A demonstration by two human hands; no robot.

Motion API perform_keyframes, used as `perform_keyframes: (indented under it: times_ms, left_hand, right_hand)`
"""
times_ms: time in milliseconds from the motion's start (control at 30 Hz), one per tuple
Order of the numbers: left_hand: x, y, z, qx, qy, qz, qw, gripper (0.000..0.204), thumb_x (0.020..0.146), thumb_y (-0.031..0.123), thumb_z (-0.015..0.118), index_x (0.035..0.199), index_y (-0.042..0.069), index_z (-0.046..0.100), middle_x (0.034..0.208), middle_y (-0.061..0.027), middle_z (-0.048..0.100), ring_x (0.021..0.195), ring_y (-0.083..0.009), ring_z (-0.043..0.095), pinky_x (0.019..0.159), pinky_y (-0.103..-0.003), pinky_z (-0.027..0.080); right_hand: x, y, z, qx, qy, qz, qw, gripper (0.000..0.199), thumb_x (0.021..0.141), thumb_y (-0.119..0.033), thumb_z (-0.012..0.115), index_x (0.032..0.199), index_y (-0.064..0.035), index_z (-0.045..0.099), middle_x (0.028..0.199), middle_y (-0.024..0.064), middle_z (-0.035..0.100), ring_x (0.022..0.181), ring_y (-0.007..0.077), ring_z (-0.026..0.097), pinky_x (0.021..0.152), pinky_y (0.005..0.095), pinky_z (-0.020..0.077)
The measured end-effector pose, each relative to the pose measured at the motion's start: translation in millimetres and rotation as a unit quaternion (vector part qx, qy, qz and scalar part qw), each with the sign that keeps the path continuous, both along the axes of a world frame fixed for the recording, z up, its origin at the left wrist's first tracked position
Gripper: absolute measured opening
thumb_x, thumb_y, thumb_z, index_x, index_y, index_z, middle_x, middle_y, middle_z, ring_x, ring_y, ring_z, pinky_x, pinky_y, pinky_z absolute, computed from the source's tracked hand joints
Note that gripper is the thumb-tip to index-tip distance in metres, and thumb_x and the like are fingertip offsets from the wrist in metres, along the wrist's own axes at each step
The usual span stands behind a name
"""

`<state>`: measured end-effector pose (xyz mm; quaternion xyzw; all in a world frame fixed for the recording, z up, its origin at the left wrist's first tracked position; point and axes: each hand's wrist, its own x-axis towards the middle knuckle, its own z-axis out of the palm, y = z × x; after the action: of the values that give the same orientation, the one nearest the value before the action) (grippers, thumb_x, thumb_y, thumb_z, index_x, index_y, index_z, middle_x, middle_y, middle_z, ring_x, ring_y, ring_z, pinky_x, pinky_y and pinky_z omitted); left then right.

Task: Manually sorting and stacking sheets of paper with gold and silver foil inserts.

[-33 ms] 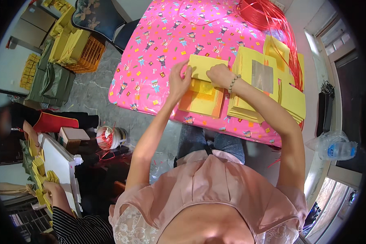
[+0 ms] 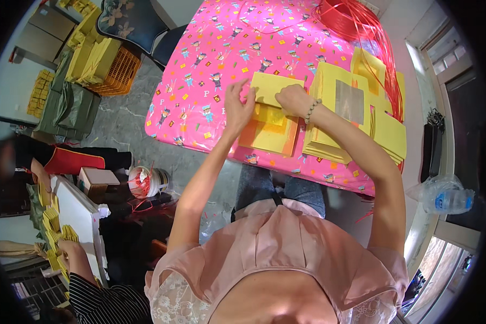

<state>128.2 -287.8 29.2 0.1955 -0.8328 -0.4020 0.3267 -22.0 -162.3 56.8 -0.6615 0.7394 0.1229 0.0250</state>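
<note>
A stack of yellow paper sheets (image 2: 268, 139) with an orange-edged, glossy patch lies near the table's front edge. Across its far part is a plain yellow folded paper (image 2: 272, 88). At the left edge of that paper is my left hand (image 2: 240, 107), open, its fingers apart and its thumb by the paper. My right hand (image 2: 296, 101), a bead bracelet at its wrist, is curled closed and presses on the paper's right part. Whatever may be inside its fingers is hidden. Just right of it stands a thicker pile of yellow paper (image 2: 328, 110) with a grey rectangle on top.
The table has a pink patterned cover (image 2: 200, 81). Red plastic strapping (image 2: 346, 20) is coiled at the far right, its strands hanging over more yellow paper. An orange crate (image 2: 121, 70) and a white bucket (image 2: 148, 182) stand at left. Other people work at a white table (image 2: 81, 216).
</note>
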Motion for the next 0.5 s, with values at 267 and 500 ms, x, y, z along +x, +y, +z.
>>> perform_keyframes:
  times_ms: [267, 500]
  left_hand:
    - [-18, 16, 10, 0.177, -0.122, 0.07, 0.974, 0.088, 0.085, 0.04, 0.069, 0.141, -0.011, 0.025, 0.088, -0.0159, 0.063, 0.068, -0.0231, 0.063, 0.061, -0.034, 0.05]
    - [-23, 9, -6, 0.509, 0.093, 0.007, 0.856, 0.085, 0.088, -0.001, 0.06, 0.146, -0.002, -0.002, 0.1, -0.017, 0.062, 0.075, -0.0227, 0.069, 0.061, -0.031, 0.06]
  right_hand:
    - [0, 5, 16, -0.119, 0.066, 0.041, 0.99, 0.015, 0.075, -0.014, 0.069, 0.08, -0.0065, 0.057, 0.069, 0.0091, 0.063, 0.065, 0.0261, 0.066, 0.055, 0.0391, 0.049]
    - [28, 0, 32, -0.149, 0.084, 0.033, 0.985, 0.01, 0.08, -0.019, 0.067, 0.078, -0.0093, 0.066, 0.071, 0.0058, 0.067, 0.072, 0.022, 0.069, 0.061, 0.0362, 0.05]
